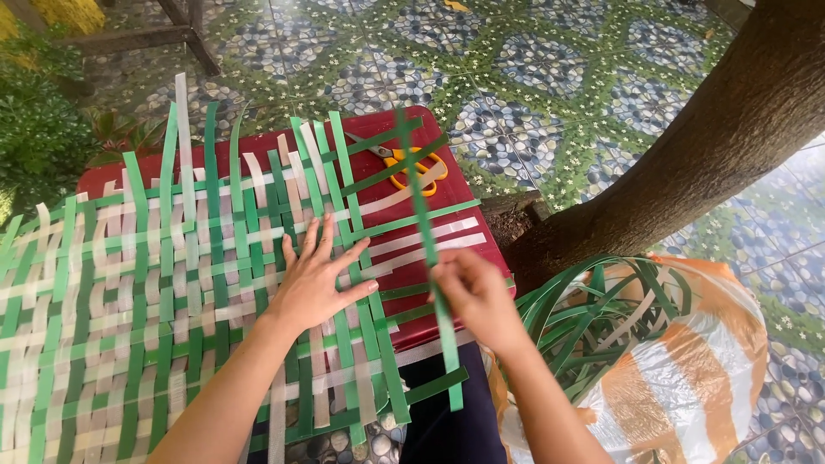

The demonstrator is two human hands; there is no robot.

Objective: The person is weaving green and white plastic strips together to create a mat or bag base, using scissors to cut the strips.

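Observation:
A flat mat (146,283) woven from green and white plastic strips lies over a dark red table (430,283). My left hand (314,279) rests flat on the mat's right part, fingers spread. My right hand (473,292) pinches a long green strip (423,215) that runs upright across the loose horizontal strips at the mat's right edge. Its lower end hangs past the table's front edge.
Yellow-handled scissors (404,167) lie on the table's far side under some strips. An orange-and-white plastic bag (687,378) holding loose strips stands at the lower right. A tree trunk (687,163) leans at the right. Green plants (39,129) grow at the left.

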